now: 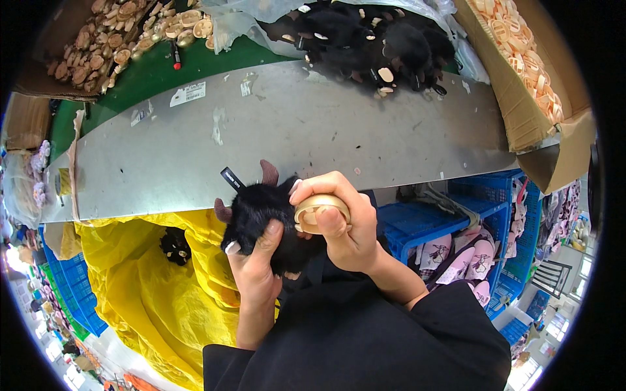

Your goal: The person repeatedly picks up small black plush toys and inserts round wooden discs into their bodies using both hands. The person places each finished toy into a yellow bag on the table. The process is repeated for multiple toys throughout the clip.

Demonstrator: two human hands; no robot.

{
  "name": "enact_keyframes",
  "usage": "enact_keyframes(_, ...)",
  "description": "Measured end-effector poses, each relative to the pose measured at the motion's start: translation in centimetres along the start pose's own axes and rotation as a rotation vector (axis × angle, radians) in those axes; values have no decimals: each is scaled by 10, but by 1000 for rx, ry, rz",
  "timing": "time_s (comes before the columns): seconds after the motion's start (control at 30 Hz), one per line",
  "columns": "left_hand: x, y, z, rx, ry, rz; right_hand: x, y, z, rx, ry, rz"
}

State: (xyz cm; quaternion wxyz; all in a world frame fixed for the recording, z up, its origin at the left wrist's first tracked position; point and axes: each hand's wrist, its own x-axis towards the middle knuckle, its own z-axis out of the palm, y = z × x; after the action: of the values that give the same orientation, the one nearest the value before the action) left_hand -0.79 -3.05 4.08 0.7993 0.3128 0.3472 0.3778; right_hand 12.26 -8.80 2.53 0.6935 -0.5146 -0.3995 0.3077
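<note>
My left hand (256, 266) grips a black plush toy (257, 208) from below, its thumb lying across the fur. Two brown ribbed horns (268, 172) and a black fabric tag (232, 178) stick out of the toy's far side. With my right hand (357, 246) I hold a hollow, gold-tan oval plastic piece (322, 201) against the toy's right side, the thumb pressed inside its rim. The fingers cover the spot where piece and fur meet, so I cannot tell whether they are joined.
Across the metal worktop (293, 117) lies a pile of black plush pieces (385, 45) on clear plastic. Cardboard boxes hold gold-tan parts (104, 49) at far left and paler parts (525, 55) at far right. A yellow sack (143, 287) hangs open at left; blue crates (424, 225) stand at right.
</note>
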Motion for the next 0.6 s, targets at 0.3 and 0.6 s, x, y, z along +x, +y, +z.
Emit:
enact_keyframes(0.3, 5, 3, 0, 328, 100, 70, 4, 10, 7, -506, 96, -268)
enact_keyframes(0.6, 10, -5, -18, 551, 9, 358, 13, 40, 35, -616, 204, -215)
